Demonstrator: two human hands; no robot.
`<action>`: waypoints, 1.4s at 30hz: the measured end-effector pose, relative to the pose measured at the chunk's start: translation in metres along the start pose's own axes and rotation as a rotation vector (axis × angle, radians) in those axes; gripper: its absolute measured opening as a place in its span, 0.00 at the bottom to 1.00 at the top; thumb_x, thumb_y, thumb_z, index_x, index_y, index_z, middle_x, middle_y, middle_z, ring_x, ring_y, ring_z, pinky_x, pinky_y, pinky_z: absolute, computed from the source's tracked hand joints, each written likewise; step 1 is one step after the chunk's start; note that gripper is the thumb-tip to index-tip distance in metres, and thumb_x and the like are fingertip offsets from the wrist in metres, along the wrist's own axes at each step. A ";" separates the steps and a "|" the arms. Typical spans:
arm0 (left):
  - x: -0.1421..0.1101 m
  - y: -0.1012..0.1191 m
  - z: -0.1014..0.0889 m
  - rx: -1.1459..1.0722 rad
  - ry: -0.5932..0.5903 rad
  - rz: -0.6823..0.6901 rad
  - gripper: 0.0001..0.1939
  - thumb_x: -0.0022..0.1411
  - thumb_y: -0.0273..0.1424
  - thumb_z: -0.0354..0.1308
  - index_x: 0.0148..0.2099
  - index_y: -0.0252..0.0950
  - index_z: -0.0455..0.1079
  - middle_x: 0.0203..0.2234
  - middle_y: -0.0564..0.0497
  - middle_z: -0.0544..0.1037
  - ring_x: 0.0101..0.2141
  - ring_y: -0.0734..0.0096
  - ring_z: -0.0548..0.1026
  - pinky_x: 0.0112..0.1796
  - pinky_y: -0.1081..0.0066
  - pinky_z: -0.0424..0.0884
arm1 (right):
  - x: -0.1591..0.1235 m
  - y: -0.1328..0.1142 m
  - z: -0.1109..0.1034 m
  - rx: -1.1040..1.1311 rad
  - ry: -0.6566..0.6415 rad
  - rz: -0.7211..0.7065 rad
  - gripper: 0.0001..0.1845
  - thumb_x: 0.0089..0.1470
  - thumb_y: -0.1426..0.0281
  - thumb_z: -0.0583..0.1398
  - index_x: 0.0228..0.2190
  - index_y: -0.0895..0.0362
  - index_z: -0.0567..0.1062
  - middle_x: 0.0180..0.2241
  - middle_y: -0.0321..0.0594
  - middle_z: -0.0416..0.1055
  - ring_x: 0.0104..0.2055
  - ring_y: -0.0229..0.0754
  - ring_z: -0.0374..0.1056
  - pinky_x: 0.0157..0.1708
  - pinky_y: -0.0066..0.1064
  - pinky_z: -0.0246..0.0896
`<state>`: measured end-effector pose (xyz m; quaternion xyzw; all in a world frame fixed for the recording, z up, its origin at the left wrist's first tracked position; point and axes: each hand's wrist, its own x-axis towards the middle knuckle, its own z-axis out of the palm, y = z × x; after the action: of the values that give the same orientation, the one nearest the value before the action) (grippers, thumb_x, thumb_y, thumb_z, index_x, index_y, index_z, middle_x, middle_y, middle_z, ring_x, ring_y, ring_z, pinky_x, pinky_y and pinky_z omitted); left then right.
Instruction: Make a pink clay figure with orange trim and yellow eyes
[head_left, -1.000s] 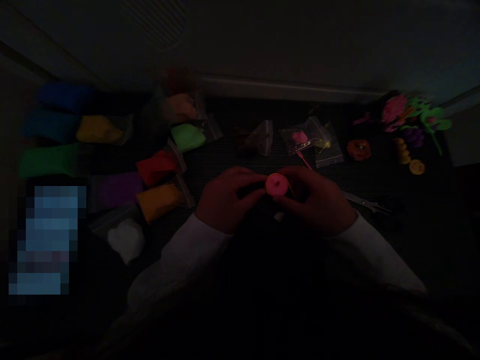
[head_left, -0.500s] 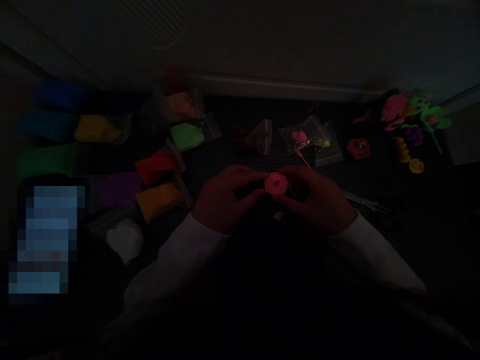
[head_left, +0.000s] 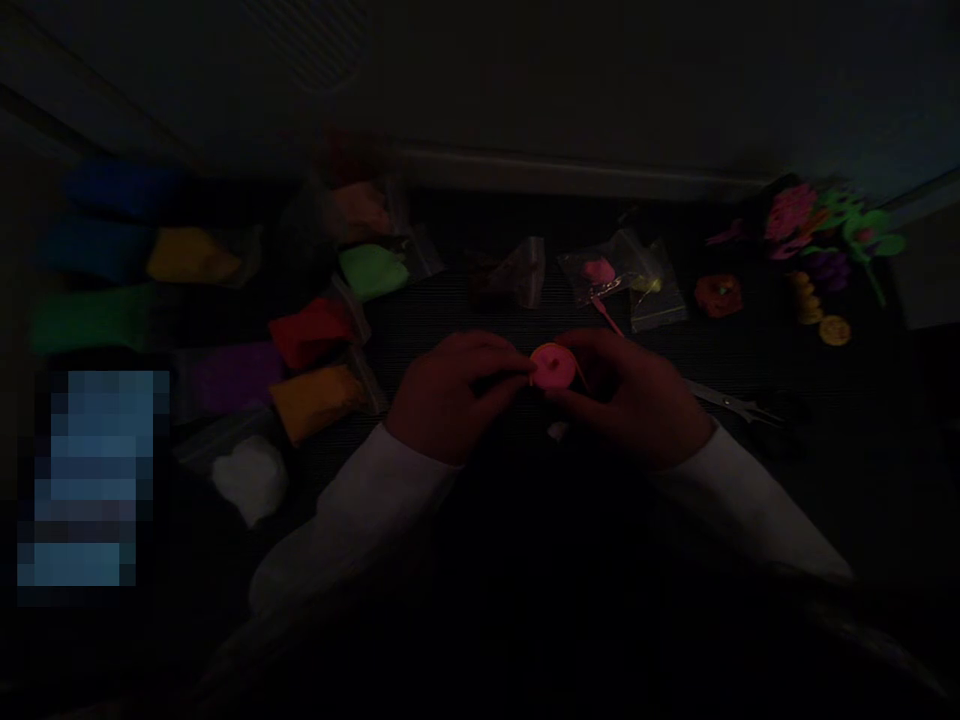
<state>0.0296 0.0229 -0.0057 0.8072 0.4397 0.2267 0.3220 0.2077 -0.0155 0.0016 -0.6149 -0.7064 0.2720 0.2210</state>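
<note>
Between my hands is a small round pink clay disc (head_left: 553,370) with a thin orange strand along its edge and a darker spot near its middle. My left hand (head_left: 461,390) pinches the left edge of the disc between thumb and fingers. From the other side, my right hand (head_left: 630,395) closes thumb and fingers on the right edge. A loose end of the orange strand shows near the right fingers. Just below the disc, a small pale scrap (head_left: 557,431) lies on the dark table. The dim light hides finer detail.
Scissors (head_left: 739,405) lie right of my right hand. Bags of coloured clay, including a red one (head_left: 311,333) and an orange one (head_left: 319,400), spread out on the left, with white clay (head_left: 251,480) nearer. Clay flowers (head_left: 791,215) stand at the far right, and a pink tool (head_left: 607,316) lies behind the disc.
Both hands keep hold of the pink disc in nearly the same place. The left fingers have shifted slightly at its left edge.
</note>
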 end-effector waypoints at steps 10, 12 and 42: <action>0.000 -0.001 0.001 0.065 0.015 0.001 0.08 0.52 0.31 0.54 0.35 0.37 0.72 0.33 0.51 0.74 0.36 0.72 0.71 0.39 0.70 0.66 | 0.001 0.000 0.001 -0.009 0.007 0.005 0.19 0.43 0.64 0.59 0.40 0.55 0.67 0.31 0.36 0.69 0.29 0.35 0.63 0.26 0.26 0.57; 0.000 -0.002 0.001 0.072 0.022 0.004 0.08 0.52 0.31 0.54 0.35 0.37 0.72 0.33 0.51 0.74 0.36 0.72 0.71 0.39 0.70 0.66 | 0.001 -0.001 0.000 -0.009 0.004 0.009 0.19 0.43 0.64 0.59 0.40 0.54 0.67 0.31 0.36 0.69 0.29 0.35 0.63 0.26 0.26 0.57; 0.000 0.003 0.000 0.102 -0.039 -0.057 0.11 0.53 0.34 0.52 0.40 0.39 0.69 0.35 0.53 0.74 0.37 0.73 0.71 0.40 0.72 0.65 | 0.000 0.000 -0.001 -0.017 -0.017 0.012 0.19 0.43 0.65 0.59 0.40 0.54 0.67 0.33 0.35 0.69 0.31 0.36 0.64 0.28 0.27 0.57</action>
<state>0.0314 0.0213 -0.0035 0.8141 0.4671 0.1790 0.2950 0.2084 -0.0155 0.0026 -0.6186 -0.7069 0.2727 0.2080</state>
